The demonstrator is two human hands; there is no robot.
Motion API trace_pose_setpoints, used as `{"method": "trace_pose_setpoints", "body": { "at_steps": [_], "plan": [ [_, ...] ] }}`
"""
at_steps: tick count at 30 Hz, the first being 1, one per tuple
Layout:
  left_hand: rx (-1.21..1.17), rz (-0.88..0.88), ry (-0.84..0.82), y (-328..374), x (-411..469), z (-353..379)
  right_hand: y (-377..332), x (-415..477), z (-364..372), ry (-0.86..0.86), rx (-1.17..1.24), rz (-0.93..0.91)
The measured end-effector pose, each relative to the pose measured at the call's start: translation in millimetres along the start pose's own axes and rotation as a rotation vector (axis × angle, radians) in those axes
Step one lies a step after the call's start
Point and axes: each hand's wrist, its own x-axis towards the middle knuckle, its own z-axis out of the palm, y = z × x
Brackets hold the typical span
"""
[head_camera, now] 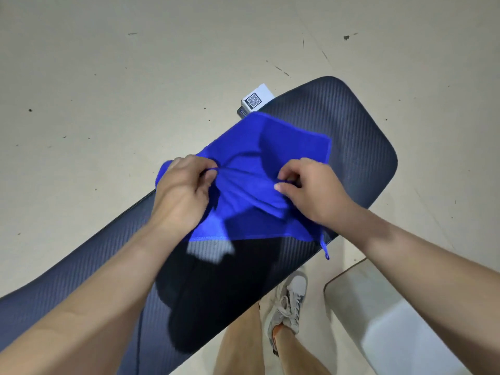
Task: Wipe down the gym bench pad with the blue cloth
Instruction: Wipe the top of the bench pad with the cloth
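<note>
Over the middle of the pad, holding the cloth bunched, fingers of left hand and right hand each pinching a fold, pad's long axis running near-left to far-right, bare far end nearer the right hand.

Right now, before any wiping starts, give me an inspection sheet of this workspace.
Surface: dark ribbed bench pad, lying diagonally across the view.
Job's things: blue cloth, bunched between both hands and held over the pad; a small loop hangs from its near right corner.
Clutter: white QR-code label at the pad's far edge.
Grippers: left hand and right hand each pinch the cloth.
Cables: thin dark line on the pad; cable or seam, cannot tell.
Surroundings: scuffed beige floor; grey shoe; pale object at lower right.
</note>
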Motion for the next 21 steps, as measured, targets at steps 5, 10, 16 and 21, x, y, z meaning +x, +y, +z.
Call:
{"method": "trace_pose_setpoints", "body": {
  "at_steps": [5,10,16,21],
  "plan": [
    [-0.29,-0.079,0.035,39,20,-28,-16,2,-72,0.017,0.545,0.097],
    [-0.318,0.105,0.227,97,46,-58,-32,4,-129,0.244,0.533,-0.048],
    [-0.041,0.34,0.188,103,21,-36,0,-46,-132,0.362,0.202,-0.155],
    [0.118,0.047,-0.18,70,-33,15,43,-109,-45,-0.005,-0.163,-0.196]
  ]
}}
